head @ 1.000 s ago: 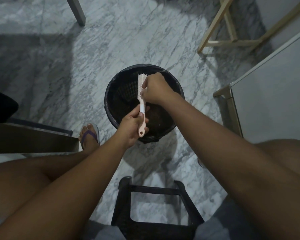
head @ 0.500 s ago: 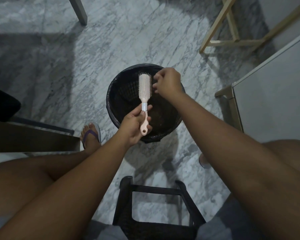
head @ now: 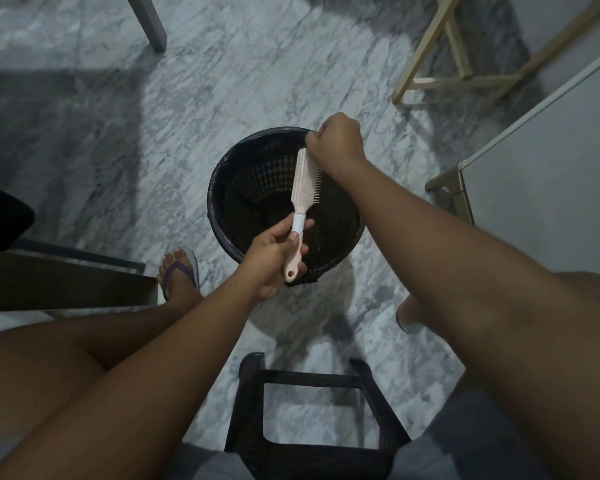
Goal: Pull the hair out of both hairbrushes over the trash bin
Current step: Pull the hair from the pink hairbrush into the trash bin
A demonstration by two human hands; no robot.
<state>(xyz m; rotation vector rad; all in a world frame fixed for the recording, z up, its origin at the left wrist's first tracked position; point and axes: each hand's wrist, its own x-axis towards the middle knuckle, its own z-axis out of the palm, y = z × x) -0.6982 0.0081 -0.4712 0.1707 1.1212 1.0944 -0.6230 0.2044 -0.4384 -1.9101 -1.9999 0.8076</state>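
Note:
A pale pink hairbrush [head: 305, 184] with a white collar is held over the black-lined trash bin [head: 222, 188]. My left hand [head: 274, 258] grips its handle from below, and the head points up and away, turned partly sideways with the bristles facing right. My right hand [head: 336, 140] is closed in a pinch at the far tip of the brush head, above the bin's far rim. Whether hair is between those fingers is too small to tell. Only one brush is in view.
A black plastic stool [head: 312, 427] stands between my knees. My left foot in a purple sandal [head: 181, 271] rests beside the bin. A dark furniture edge [head: 66, 282] is at left, a white cabinet [head: 551, 174] at right, a wooden frame [head: 465, 64] at the far right.
My right hand went from the brush's lower head up to its far tip. The brush has turned from bristles facing me to bristles facing right, and tilted slightly right.

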